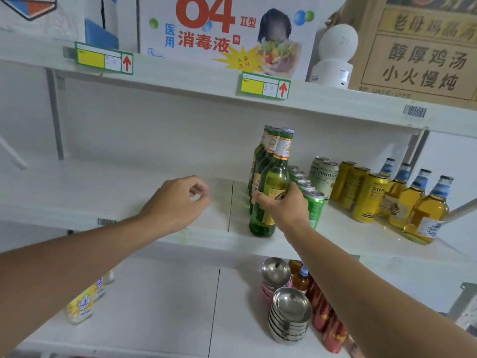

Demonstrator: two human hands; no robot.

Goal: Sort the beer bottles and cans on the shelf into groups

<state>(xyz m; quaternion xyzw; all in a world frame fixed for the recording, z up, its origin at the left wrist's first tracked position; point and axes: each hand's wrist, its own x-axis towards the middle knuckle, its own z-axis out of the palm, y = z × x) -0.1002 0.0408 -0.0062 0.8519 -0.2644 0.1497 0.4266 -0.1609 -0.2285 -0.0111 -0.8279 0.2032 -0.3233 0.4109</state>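
The right hand point(285, 206) has its fingers and thumb curled round the belly of the front green glass beer bottle with a white neck label point(271, 192), clamped on it at label height. That bottle stands upright at the front edge of the white middle shelf board point(154, 182), just right of the seam between two boards, heading a row of like green bottles point(260, 156) that runs straight back toward the wall.

The left hand point(178, 202) hovers over the bare shelf left of the seam, its fingers loosely curled with the tips near the thumb and nothing between them.

Just right of the held bottle, behind the right wrist, a row of green aluminium cans point(313, 205) runs back from the front edge. Further right stand two pale cream cans point(325, 177), then three gold cans point(366, 195), and toward the right end of the shelf a row of clear bottles of amber liquid with blue neck labels point(423, 210).

On the lower shelf, under the right forearm, sit stacked steel bowls point(289, 316), a few red cans point(327, 321) lying beside them, and at the left a yellow-labelled plastic bottle point(82, 303). The top shelf carries a white carton with red print point(227, 32), a white round device point(335, 55) and a brown cardboard box point(418, 52).
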